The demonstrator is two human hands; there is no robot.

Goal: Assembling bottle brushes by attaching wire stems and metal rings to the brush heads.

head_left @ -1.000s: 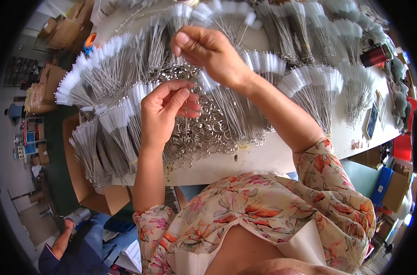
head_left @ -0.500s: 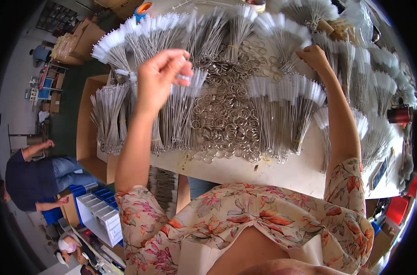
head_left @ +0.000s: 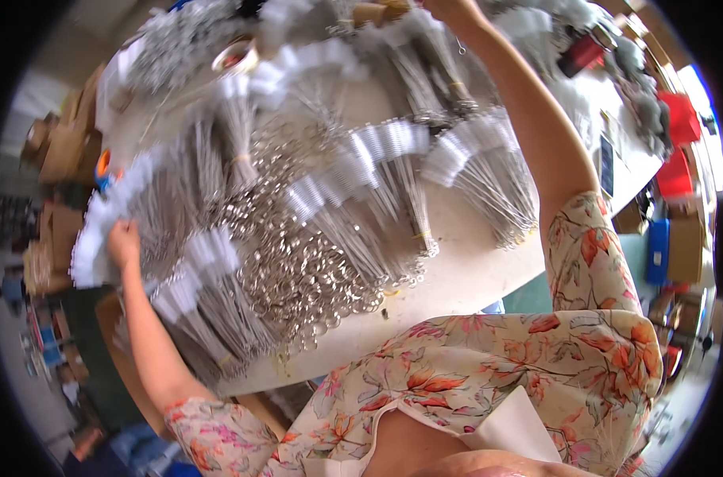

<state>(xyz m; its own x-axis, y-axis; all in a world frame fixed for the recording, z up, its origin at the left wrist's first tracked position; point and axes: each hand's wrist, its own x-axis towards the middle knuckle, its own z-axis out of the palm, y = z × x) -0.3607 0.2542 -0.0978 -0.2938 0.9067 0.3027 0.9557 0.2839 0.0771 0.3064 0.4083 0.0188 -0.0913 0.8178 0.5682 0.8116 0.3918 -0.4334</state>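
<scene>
My left hand [head_left: 123,242] is at the far left, its fingers curled against the white bristle heads of a fanned row of wire brushes [head_left: 95,246]. Whether a brush is in those fingers is hidden. Reaching to the far edge of the view, my right hand [head_left: 454,11] is partly cut off, its fingers bent in beside a standing brush bundle [head_left: 437,56]. A small wire loop [head_left: 461,48] shows just below it; what the hand grips cannot be made out. Between my arms lies a heap of metal split rings [head_left: 290,270], with more brush bundles [head_left: 369,183] beside it.
A tape roll [head_left: 236,56] and an orange-and-blue tape-like ring [head_left: 103,167] lie toward the far left. A dark red cup [head_left: 582,54] stands at the far right, near a phone-like dark slab [head_left: 607,163]. A cardboard box [head_left: 115,318] adjoins the table's left side.
The view has turned to the right. My left hand has gone from raised above the brushes to down at the left row. My right arm has stretched farther out.
</scene>
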